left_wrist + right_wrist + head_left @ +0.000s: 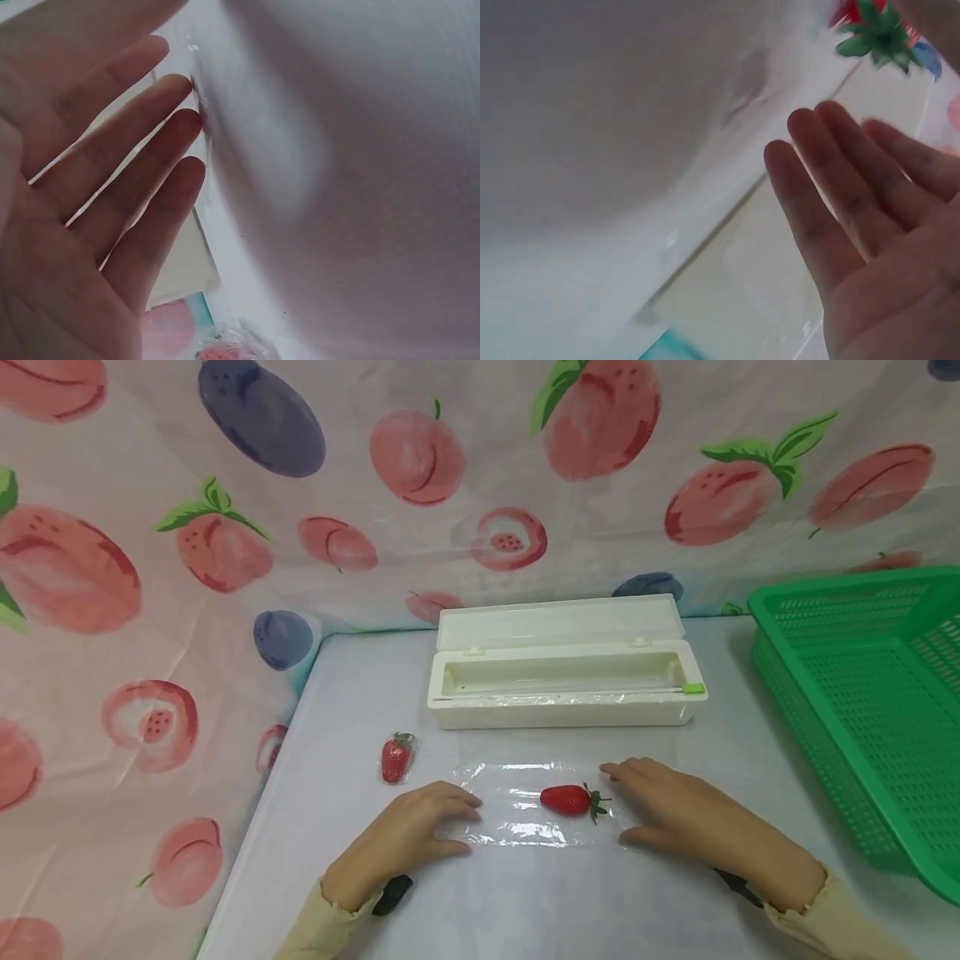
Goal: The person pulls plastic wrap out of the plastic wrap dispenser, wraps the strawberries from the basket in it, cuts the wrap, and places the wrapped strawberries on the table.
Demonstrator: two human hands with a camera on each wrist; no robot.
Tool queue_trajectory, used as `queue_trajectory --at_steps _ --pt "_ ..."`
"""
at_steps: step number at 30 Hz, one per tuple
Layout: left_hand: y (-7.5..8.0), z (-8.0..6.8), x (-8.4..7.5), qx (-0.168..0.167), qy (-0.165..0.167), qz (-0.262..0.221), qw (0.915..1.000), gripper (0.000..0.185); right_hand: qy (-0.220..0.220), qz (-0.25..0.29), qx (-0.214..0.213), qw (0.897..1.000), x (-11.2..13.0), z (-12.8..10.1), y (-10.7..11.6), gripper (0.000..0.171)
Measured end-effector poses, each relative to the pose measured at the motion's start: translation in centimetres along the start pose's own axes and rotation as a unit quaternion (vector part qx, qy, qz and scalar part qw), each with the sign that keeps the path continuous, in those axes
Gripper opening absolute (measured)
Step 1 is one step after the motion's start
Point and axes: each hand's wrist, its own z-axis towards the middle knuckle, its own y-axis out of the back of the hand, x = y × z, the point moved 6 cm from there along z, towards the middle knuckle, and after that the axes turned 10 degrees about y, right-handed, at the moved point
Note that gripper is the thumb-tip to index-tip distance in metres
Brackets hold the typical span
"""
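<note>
A red strawberry [566,800] with green leaves lies on a sheet of clear plastic wrap [506,806] spread flat on the table. At the sheet's left end is my left hand [420,827], its fingers relaxed and apart in the left wrist view, palm holding nothing. My right hand [675,810] hovers by the sheet's right end, close to the strawberry's leaves; its fingers [810,202] are extended with nothing gripped. Beyond the left hand lies a second strawberry [396,758] wrapped in clear film.
Behind the sheet stands a long white wrap dispenser [562,714] with its lid raised and a green slider [693,689] at the right of its front edge. A green plastic basket [817,727] occupies the right side. Fruit-printed cloth [420,552] hangs at the back and left.
</note>
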Motion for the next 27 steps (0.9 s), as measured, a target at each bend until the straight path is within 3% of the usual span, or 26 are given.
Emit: queue_trajectory --at_steps 3,10,18,27 --pt "0.0 0.0 0.2 0.0 -0.005 -0.002 1.0 0.032 -0.002 0.006 -0.004 1.0 -0.9 -1.5 0.1 0.065" --pt "-0.1 0.0 0.8 -0.008 -0.025 -0.005 0.9996 0.026 0.063 0.004 -0.027 0.998 -1.9 -3.5 0.2 0.041" --pt "0.1 0.0 0.9 -0.017 -0.029 -0.016 0.9993 0.005 0.068 0.008 -0.024 0.997 -2.1 -3.5 0.3 0.031" --pt "0.3 0.2 1.1 -0.007 -0.009 -0.053 0.9985 0.007 0.067 0.014 -0.006 0.998 -2.4 -3.6 0.8 0.024"
